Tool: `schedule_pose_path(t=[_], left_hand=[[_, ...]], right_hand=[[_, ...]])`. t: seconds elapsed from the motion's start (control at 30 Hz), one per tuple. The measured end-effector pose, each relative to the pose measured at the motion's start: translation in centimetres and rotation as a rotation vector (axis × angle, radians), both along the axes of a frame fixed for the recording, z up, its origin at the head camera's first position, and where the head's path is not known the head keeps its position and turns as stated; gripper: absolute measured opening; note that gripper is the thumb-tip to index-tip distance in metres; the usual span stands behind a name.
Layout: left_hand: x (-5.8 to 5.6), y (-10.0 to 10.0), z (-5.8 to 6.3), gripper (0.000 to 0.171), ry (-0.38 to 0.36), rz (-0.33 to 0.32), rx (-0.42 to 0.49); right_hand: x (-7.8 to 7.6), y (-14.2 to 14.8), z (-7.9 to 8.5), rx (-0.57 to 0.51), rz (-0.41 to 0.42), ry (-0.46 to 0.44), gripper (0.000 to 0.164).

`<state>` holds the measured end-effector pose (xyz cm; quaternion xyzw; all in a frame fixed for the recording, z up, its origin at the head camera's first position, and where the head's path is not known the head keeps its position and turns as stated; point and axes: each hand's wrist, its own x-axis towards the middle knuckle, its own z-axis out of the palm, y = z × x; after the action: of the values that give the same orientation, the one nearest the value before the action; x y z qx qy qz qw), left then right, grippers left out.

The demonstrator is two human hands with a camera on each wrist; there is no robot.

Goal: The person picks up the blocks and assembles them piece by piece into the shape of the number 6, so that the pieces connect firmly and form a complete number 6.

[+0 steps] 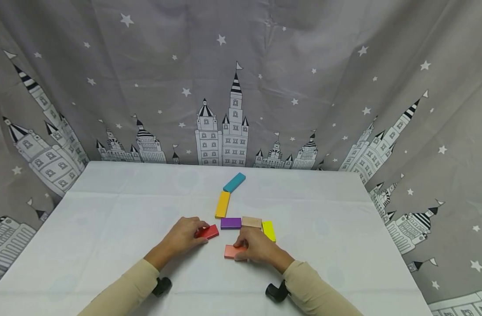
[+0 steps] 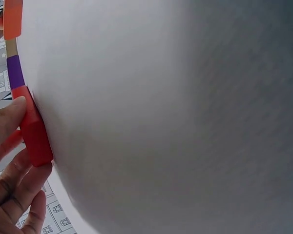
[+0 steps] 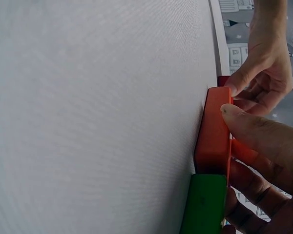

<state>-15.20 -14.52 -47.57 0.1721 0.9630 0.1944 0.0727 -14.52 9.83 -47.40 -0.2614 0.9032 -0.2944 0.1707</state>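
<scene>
My left hand (image 1: 182, 237) pinches a red block (image 1: 212, 232) between thumb and fingers, close to the white tabletop. In the left wrist view the thumb presses one long side of the red block (image 2: 35, 129). My right hand (image 1: 261, 246) grips a salmon-orange block (image 1: 230, 251) to the right of the red one and nearer the front. In the right wrist view a green block (image 3: 203, 204) appears at the end of the orange block (image 3: 215, 127); the head view hides it behind the right hand. Whether those two touch, I cannot tell.
Beyond the hands, a purple block (image 1: 231, 224), a tan block (image 1: 251, 222) and a bright yellow block (image 1: 269, 231) form a row. A golden-yellow block (image 1: 222, 205) and a teal block (image 1: 235, 182) extend toward the back. A grey castle-print curtain (image 1: 288, 87) hangs behind the table.
</scene>
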Motion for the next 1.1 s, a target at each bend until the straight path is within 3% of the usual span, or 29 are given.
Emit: schedule_pose_path(t=[0.43, 0.67, 0.87, 1.1], left_hand=[[-0.2, 0.4, 0.4, 0.046, -0.018, -0.087, -0.074], [-0.4, 0.3, 0.7, 0.052, 0.024, -0.2, -0.149], [-0.6, -0.1, 1.3, 0.063, 0.007, -0.291, -0.211], [-0.7, -0.4, 1.0, 0.064, 0.054, -0.365, -0.22]], right_hand=[[0.0, 0.1, -0.1, -0.019, 0.005, 0.006, 0.026], [0.0, 0.1, -0.3, -0.022, -0.009, -0.011, 0.027], [0.0, 0.1, -0.3, -0.019, -0.005, 0.002, 0.027], [0.0, 0.1, -0.2, -0.018, -0.007, -0.002, 0.027]])
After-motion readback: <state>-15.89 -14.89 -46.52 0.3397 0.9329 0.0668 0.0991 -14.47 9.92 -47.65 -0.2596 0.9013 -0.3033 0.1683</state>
